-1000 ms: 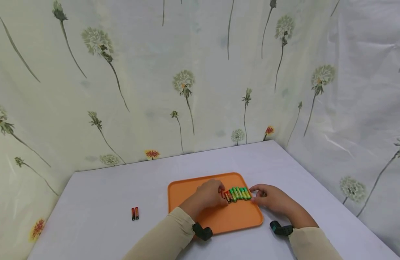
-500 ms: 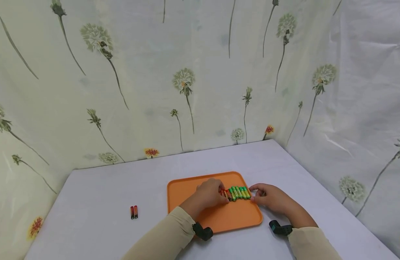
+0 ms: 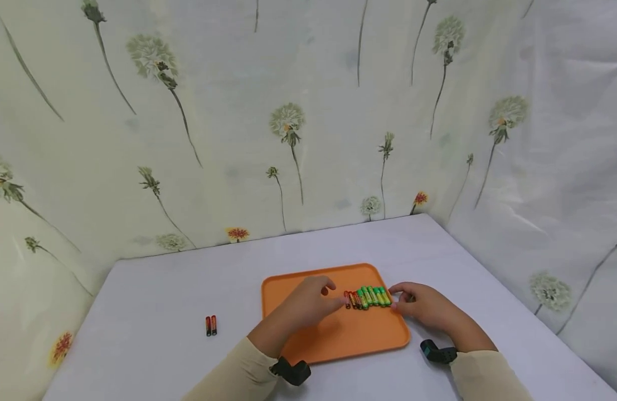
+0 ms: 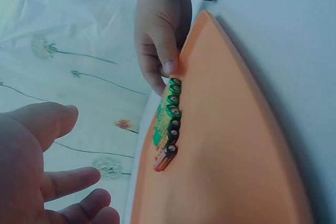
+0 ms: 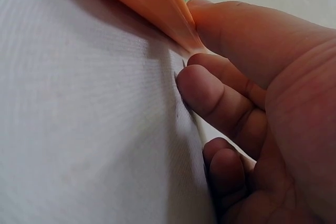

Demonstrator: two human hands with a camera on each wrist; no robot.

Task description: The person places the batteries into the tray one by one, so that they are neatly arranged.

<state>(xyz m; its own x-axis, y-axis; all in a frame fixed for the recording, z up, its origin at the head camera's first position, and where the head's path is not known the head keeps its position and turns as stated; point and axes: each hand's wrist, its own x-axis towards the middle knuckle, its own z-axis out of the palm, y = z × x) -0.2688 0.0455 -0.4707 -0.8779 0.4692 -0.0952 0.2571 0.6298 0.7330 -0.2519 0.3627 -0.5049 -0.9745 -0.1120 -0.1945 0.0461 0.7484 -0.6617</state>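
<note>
An orange tray [image 3: 358, 337] lies on the table with a row of batteries on it. Green-and-yellow batteries [image 3: 374, 297] form the right part of the row, close to the tray's right rim; several smaller red-and-black batteries [image 3: 353, 299] continue it leftward. My left hand [image 3: 305, 302] hovers over the tray just left of the row, thumb and fingers spread, holding nothing. At the tray's right side is my right hand [image 3: 431, 312]; its thumb [image 5: 226, 30] touches the rim from outside, while the other fingers bend loosely beside the tray.
Two more red-and-black batteries [image 3: 210, 325] lie side by side on the white table [image 3: 152, 345], left of the tray. A flower-print cloth [image 3: 213, 111] rises behind the table and along its sides. Each wrist wears a black camera band.
My left hand has let go of the red end of the row and moved left and back toward me, its fingers opening. The right hand stays at the tray's rim. The view shifts slightly.
</note>
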